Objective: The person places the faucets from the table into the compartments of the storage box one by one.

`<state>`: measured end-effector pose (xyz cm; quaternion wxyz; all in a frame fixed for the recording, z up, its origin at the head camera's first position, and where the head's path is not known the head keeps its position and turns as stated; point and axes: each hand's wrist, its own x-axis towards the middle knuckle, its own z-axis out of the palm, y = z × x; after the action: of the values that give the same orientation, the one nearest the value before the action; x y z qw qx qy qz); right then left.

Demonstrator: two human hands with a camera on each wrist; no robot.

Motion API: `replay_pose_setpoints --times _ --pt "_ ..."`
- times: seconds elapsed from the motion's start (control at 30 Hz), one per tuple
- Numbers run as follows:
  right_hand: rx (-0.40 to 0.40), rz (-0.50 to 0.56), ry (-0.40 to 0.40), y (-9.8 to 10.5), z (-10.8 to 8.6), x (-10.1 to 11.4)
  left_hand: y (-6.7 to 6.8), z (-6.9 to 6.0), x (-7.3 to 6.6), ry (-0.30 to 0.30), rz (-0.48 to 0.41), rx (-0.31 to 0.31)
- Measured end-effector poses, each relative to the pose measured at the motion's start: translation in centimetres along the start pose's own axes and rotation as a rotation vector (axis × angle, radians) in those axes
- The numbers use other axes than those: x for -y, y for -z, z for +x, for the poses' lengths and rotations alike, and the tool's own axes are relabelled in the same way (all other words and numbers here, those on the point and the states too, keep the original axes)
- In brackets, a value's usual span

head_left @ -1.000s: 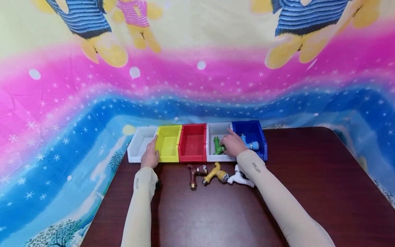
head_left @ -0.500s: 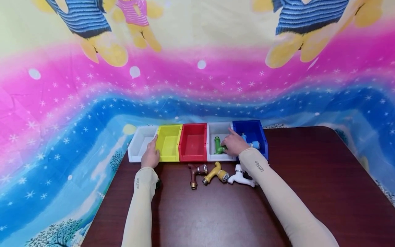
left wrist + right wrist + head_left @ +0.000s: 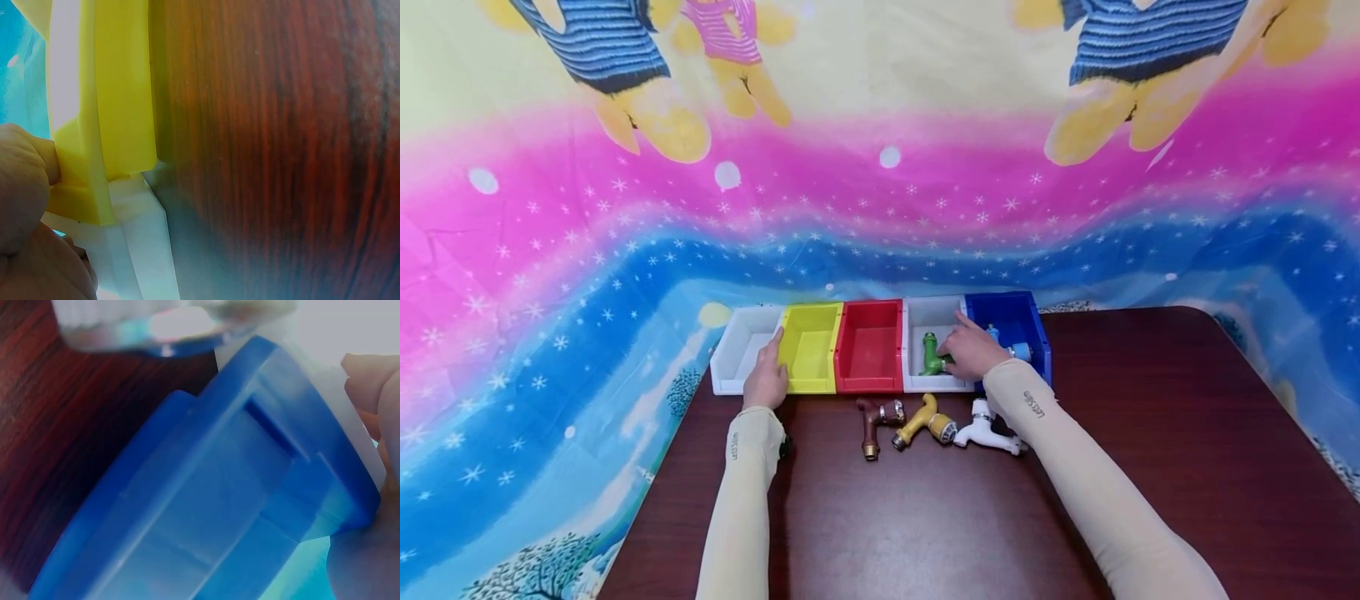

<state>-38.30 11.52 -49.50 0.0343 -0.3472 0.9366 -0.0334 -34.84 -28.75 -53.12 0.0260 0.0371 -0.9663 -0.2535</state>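
Observation:
Five colored bins stand joined in a row at the table's back. My left hand (image 3: 765, 379) straddles the walls between the left white bin (image 3: 726, 379) and the yellow bin (image 3: 811, 312), pinching them; its thumb (image 3: 47, 159) presses on yellow in the left wrist view. My right hand (image 3: 973, 352) pinches the adjoining walls of the right white bin (image 3: 925, 385) and the blue bin (image 3: 1011, 308). Beside it, a green faucet (image 3: 931, 354) lies in the white bin. A light blue faucet (image 3: 1019, 350), partly hidden, lies in the blue bin.
The red bin (image 3: 869, 379) is in the middle of the row. Before the bins lie a brown faucet (image 3: 870, 429), a yellow faucet (image 3: 917, 422) and a white faucet (image 3: 981, 432) on the dark wooden table (image 3: 880, 525). A printed cloth (image 3: 880, 192) hangs behind.
My right wrist and forearm have shifted slightly to the right, uncovering more of the white faucet. Both hands stay at the same bin walls.

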Motion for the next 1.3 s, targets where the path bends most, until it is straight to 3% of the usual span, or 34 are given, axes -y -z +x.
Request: replay_pose_setpoints --times 0.57,0.7,0.83,0.9,1.1,1.3 --pt "0.003 0.025 0.007 0.1 -0.1 -0.3 -0.1 0.1 0.2 -0.01 -0.001 -0.004" --pt "-0.008 0.134 0.007 0.6 -0.6 -0.6 0.0 0.1 0.1 -0.008 -0.006 0.0" --pt "-0.005 0.281 -0.048 1.9 -1.7 -0.8 0.2 -0.1 0.1 -0.008 -0.001 0.005" --pt "-0.009 0.303 -0.074 2.7 -2.4 -0.9 0.3 -0.1 0.1 -0.001 -0.002 0.008" --pt "-0.067 0.273 -0.09 4.7 -4.7 -1.1 0.4 -0.1 0.0 0.0 -0.02 0.012" --pt "-0.113 0.221 -0.113 5.2 -6.9 -0.7 0.4 -0.3 -0.3 -0.013 -0.017 0.01"
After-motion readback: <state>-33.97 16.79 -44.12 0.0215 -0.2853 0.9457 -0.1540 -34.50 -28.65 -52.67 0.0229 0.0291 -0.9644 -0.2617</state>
